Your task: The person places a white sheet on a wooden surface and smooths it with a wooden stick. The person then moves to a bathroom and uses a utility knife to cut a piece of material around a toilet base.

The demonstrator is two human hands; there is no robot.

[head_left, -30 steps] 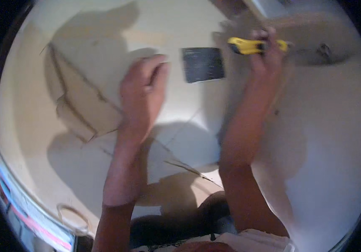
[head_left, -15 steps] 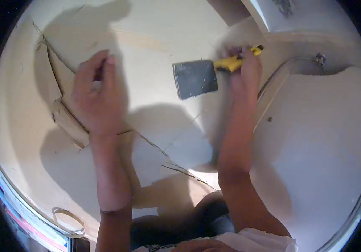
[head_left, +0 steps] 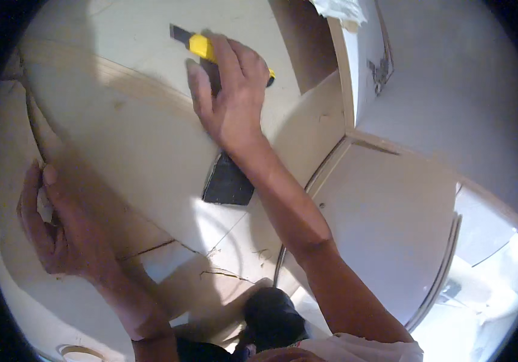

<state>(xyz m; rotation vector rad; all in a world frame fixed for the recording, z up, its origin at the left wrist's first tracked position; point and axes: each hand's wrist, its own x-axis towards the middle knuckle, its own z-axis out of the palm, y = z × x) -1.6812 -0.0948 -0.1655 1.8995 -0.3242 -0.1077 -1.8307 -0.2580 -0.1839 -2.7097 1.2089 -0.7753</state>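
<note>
My right hand (head_left: 238,90) is closed around a yellow utility knife (head_left: 201,47) over the far middle of the pale board (head_left: 144,120). Its blade sticks out to the left, and the yellow tail end shows past my fingers. A flat dark grey square piece (head_left: 228,184) lies on the board, partly covered by my right forearm. At the left, my left hand (head_left: 69,232) is curled, with thumb and forefinger tips close together at the dark edge of a brown sheet (head_left: 44,130). What they pinch, if anything, is too small to make out.
Dark cracks (head_left: 228,274) run across the near part of the surface. A white panel (head_left: 367,223) with a dark rim stands at the right, beside a wooden-edged frame (head_left: 346,90). A pale ring-shaped band (head_left: 81,352) lies at the near left.
My right hand has moved left and away from me with the knife, whose blade now shows clearly. My left hand has shifted left and nearer. The whole view has turned and moved right.
</note>
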